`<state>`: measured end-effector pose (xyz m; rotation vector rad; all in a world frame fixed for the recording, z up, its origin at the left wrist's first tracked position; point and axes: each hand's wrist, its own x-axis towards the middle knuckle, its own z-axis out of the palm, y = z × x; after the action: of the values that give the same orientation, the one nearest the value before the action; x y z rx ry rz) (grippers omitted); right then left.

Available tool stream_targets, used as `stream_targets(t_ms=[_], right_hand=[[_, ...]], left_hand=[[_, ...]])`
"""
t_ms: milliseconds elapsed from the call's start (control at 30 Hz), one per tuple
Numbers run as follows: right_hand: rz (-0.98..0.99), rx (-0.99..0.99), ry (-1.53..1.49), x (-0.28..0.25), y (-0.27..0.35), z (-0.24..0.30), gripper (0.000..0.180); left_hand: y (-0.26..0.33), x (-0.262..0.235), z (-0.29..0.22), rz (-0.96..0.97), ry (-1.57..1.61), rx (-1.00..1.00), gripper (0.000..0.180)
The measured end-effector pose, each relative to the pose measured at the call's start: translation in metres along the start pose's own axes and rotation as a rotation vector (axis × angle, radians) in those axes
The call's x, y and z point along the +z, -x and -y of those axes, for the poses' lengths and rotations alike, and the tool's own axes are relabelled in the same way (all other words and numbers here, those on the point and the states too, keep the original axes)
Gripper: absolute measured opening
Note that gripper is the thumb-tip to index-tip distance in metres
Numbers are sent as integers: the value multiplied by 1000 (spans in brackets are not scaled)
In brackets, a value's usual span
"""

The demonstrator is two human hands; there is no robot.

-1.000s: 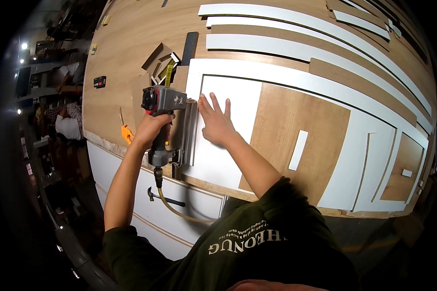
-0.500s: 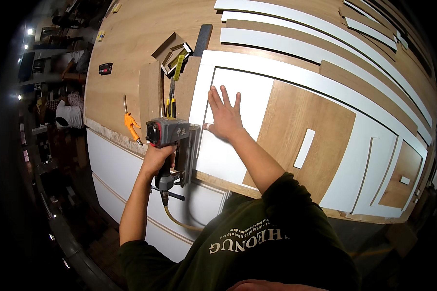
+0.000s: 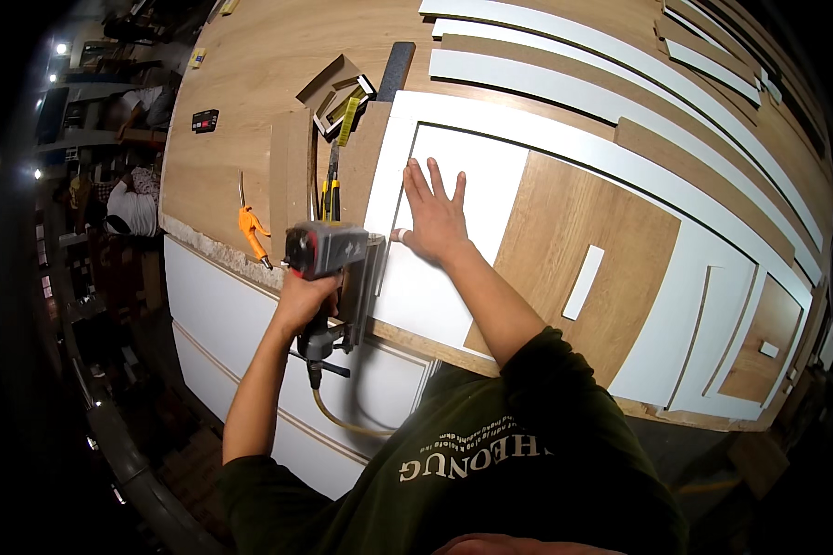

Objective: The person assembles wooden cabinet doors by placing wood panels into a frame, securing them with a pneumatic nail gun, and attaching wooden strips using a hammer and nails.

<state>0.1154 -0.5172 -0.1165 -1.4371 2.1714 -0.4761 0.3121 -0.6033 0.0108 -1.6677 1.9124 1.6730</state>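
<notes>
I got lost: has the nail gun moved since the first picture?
Yes: the nail gun moved down the left edge of the white frame, toward the shirt.

The nail gun (image 3: 341,250), grey with a red ring and dark handle, points its nose right at the panel's left edge; contact is unclear. The panel (image 3: 435,294) lies flat, white, its raised border edging a recessed face.

My nailer (image 3: 345,250) is grey and black with some red, its hose (image 3: 342,424) dull yellow. The panel (image 3: 432,305) is white with a dark inner line; the board (image 3: 551,231) is tan with brown grain. I see a tan, grained tabletop (image 3: 250,65), white strips (image 3: 518,76), brown strips (image 3: 666,148), an orange air gun (image 3: 252,228), and my dark green shirt (image 3: 472,499) with white lettering (image 3: 518,447).
</notes>
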Motion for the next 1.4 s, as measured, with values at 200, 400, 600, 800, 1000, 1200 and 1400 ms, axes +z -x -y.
stream_targets(t_ms=[200, 400, 600, 800, 1000, 1200, 1400], right_hand=[[15, 4, 30, -1, 0, 0, 103], [13, 9, 52, -1, -1, 1, 102], [-29, 1, 45, 4, 0, 1, 101], [-15, -14, 26, 5, 2, -1, 104], [-18, -12, -144, -11, 6, 0, 108], [-137, -120, -196, -54, 64, -76, 96], [-384, 503, 67, -51, 267, -145, 96]], left_hand=[[34, -8, 31, -9, 46, -95, 12], [56, -5, 51, -41, 46, -134, 12], [61, -5, 56, -43, 9, -130, 14], [63, -1, 58, -61, -28, -125, 13], [66, 0, 68, -61, 11, -49, 16], [128, 21, 145, -477, 200, 96, 21], [179, 51, 281, -1008, -321, -171, 28]])
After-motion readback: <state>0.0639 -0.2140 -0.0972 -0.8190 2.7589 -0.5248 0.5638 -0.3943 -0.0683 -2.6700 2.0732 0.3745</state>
